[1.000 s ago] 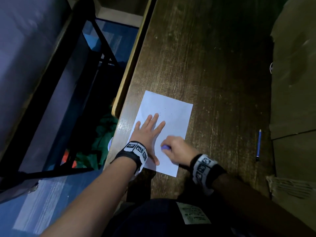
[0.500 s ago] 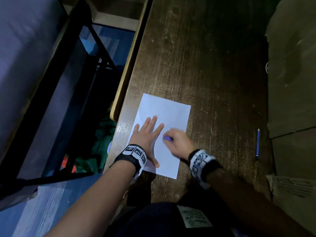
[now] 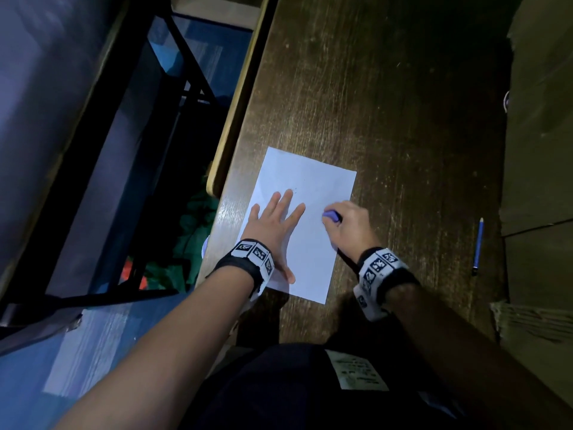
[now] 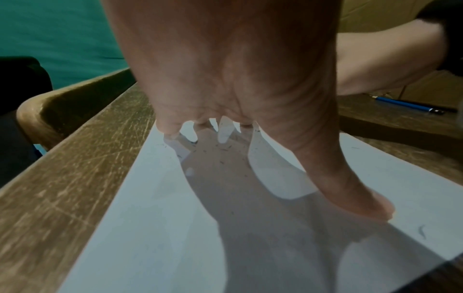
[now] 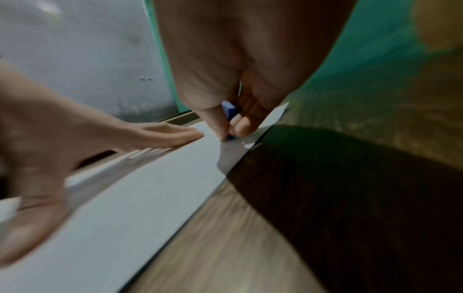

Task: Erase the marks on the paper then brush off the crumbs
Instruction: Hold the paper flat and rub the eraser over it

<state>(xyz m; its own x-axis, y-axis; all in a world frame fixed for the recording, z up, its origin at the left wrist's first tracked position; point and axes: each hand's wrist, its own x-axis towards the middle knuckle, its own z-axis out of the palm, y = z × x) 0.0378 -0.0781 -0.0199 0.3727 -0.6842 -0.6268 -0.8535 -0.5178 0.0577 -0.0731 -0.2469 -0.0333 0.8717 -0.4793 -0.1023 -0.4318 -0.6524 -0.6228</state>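
A white sheet of paper point(image 3: 313, 243) lies on the dark wooden desk point(image 3: 387, 103), near its left edge. My left hand point(image 3: 273, 221) presses flat on the sheet's left half, fingers spread and straight. My right hand point(image 3: 347, 225) pinches a small purple-blue eraser point(image 3: 331, 216) against the paper near its right edge; the right wrist view shows the eraser point(image 5: 229, 113) between thumb and fingers, its tip touching the paper point(image 5: 140, 198). In the left wrist view dark eraser crumbs point(image 4: 223, 156) lie scattered on the paper point(image 4: 155, 228) under my left hand point(image 4: 240, 83), and a short pencil mark point(image 4: 422, 232) sits near the thumb.
A blue pencil point(image 3: 478, 246) lies on the desk to the right of the paper, also seen as the pencil point(image 4: 408, 105) beyond my right forearm. Brown cardboard point(image 3: 545, 119) covers the desk's right side. The desk's left edge point(image 3: 238, 97) drops to a dark metal frame and blue floor.
My right hand has carried the eraser from the sheet's lower middle, close to my left hand, up and right toward the right edge. The left hand stays flat on the paper.
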